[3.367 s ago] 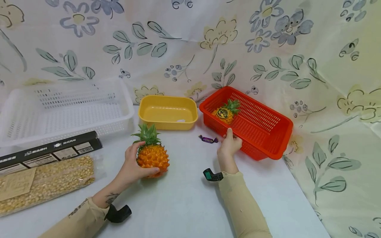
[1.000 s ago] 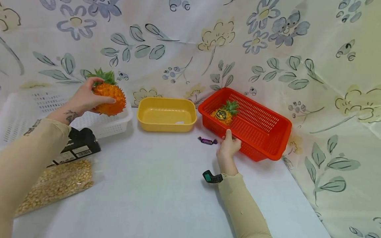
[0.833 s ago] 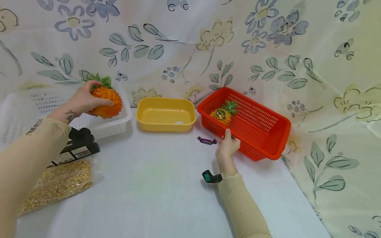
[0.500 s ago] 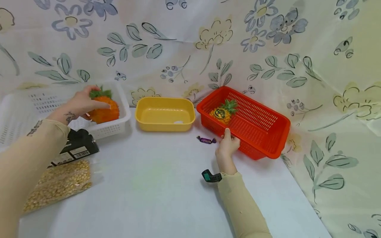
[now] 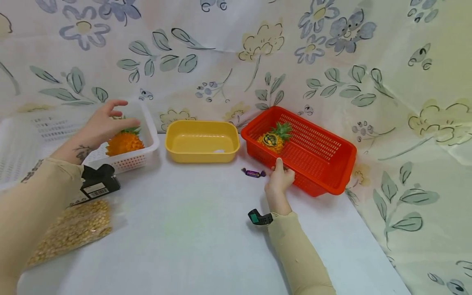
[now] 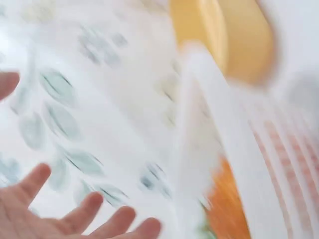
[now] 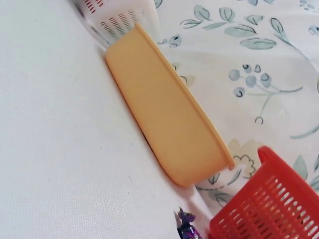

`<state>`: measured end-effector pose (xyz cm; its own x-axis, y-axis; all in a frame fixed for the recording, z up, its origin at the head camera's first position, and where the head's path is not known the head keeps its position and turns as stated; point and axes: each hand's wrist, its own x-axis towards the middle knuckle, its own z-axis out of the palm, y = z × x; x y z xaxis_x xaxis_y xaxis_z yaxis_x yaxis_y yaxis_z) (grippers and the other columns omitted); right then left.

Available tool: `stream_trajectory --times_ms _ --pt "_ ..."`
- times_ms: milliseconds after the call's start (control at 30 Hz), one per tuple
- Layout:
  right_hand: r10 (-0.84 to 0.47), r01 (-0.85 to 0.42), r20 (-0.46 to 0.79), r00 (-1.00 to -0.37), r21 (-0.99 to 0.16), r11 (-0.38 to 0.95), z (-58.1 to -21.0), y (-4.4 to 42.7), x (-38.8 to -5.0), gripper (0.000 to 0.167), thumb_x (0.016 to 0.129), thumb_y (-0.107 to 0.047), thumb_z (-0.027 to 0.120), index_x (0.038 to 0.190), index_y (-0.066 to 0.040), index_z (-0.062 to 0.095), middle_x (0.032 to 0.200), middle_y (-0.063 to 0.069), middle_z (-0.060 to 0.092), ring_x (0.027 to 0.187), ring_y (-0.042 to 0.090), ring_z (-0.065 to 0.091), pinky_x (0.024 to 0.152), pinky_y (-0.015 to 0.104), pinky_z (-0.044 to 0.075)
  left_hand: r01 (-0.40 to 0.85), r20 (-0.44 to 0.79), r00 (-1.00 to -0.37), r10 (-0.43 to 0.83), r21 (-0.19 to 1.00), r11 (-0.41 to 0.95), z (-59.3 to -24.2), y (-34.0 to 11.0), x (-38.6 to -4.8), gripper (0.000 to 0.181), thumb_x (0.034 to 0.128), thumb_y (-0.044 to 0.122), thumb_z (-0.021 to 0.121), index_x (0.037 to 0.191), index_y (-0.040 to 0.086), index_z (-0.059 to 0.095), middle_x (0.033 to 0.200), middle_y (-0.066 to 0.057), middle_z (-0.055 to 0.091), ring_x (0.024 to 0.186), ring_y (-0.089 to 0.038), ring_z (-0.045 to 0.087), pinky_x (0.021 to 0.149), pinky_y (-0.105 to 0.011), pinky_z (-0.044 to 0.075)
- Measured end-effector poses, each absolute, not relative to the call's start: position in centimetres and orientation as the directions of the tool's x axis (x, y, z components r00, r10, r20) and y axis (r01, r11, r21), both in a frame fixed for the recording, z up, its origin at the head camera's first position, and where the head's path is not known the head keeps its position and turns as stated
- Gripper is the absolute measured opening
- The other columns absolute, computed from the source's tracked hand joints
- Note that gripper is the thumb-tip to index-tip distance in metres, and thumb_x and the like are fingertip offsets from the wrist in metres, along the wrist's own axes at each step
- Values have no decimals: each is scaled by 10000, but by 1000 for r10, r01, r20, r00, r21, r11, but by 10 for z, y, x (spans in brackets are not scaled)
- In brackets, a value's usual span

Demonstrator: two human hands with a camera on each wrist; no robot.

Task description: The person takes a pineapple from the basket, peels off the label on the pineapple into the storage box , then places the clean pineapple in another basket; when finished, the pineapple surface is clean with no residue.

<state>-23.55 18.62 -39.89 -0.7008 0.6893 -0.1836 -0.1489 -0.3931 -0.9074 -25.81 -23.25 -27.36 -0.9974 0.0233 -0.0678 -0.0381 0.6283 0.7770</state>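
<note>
An orange pineapple [image 5: 125, 143] with a green crown lies inside the white basket [image 5: 152, 143], at its right end. Just above it is my left hand [image 5: 99, 125], fingers and thumb spread and holding nothing; the left wrist view shows the fingers [image 6: 92, 209] apart from the orange fruit [image 6: 227, 204]. My right hand [image 5: 279, 178] grips the near side of the red basket [image 5: 321, 186], thumb up at the rim; its other fingers are partly hidden. In the red basket's left end lies a smaller pineapple [image 5: 272, 140] with a dark round label.
Between the baskets stands a yellow tray [image 5: 202, 157] with a small white piece in it. A purple wrapped candy [image 5: 253, 173] lies left of my right hand. Under my left forearm are a black box [image 5: 99, 186] and a bag of corn kernels [image 5: 79, 229]. A floral cloth hangs behind.
My left hand carried the orange pineapple from the table's middle to the white basket, lowered it inside and let go, then rose slightly. My right hand still grips the red basket.
</note>
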Motion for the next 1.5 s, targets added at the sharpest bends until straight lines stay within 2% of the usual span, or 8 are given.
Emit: stream_trajectory --times_ms 67,133,300,500,867,1067,1300,1500 --pt "688 -162 -174 -704 -905 -394 -398 184 -236 130 915 -188 579 975 -138 475 771 44 473 609 192 457 509 248 399 2 19 -1000 -23 812 583 -268 -223 -245 787 860 501 563 1475 233 151 1490 -233 184 1247 -454 306 970 -607 348" --pt "690 -173 -165 -704 -904 -392 -398 182 -236 125 913 -183 581 972 -137 480 766 37 474 624 202 464 510 249 404 59 110 -992 -68 854 516 -264 -213 -230 691 875 437 577 1445 256 230 1444 -172 297 1207 -355 396 958 -449 438" --pt "699 -182 -163 -697 -902 -391 -399 182 -236 125 904 -181 596 944 -133 488 758 16 475 642 191 488 488 213 399 254 295 -946 -135 932 257 -270 -187 -199 473 876 197 629 1296 215 413 1149 30 500 939 -81 542 693 -111 487" --pt "706 -167 -172 -687 -908 -384 -399 184 -235 156 903 -189 598 928 -131 455 784 20 476 611 146 477 503 210 393 338 331 -929 -163 941 -18 -302 -160 -182 354 848 47 636 1147 181 502 1015 22 560 817 -45 589 646 -126 508" --pt "691 -157 -171 -703 -909 -386 -402 188 -236 196 908 -217 594 1048 -129 488 820 -2 485 663 149 488 568 252 414 -47 -49 -954 -295 999 -13 -378 -144 -198 266 861 287 652 1067 226 497 838 132 609 719 -28 617 586 -186 515" --pt "699 -154 -186 -691 -907 -393 -402 188 -235 164 900 -218 604 974 -144 479 791 1 486 662 171 493 559 245 421 -135 -196 -911 -363 973 -186 -394 -147 -208 339 830 290 690 1088 214 486 837 89 642 681 -56 624 565 -206 501" --pt "705 -160 -179 -687 -908 -387 -402 188 -236 139 900 -204 605 954 -140 495 771 2 486 674 195 498 543 246 417 -90 -156 -868 -472 983 -160 -401 -154 -213 453 785 318 733 1121 173 466 768 111 638 651 -41 626 537 -182 472" --pt "691 -169 -168 -703 -905 -391 -404 188 -238 206 907 -192 594 1069 -91 516 789 -3 481 696 183 490 549 259 419 -27 -115 -844 -525 985 -172 -404 -157 -216 361 788 263 734 1048 193 493 697 100 635 600 -41 612 516 -174 462"
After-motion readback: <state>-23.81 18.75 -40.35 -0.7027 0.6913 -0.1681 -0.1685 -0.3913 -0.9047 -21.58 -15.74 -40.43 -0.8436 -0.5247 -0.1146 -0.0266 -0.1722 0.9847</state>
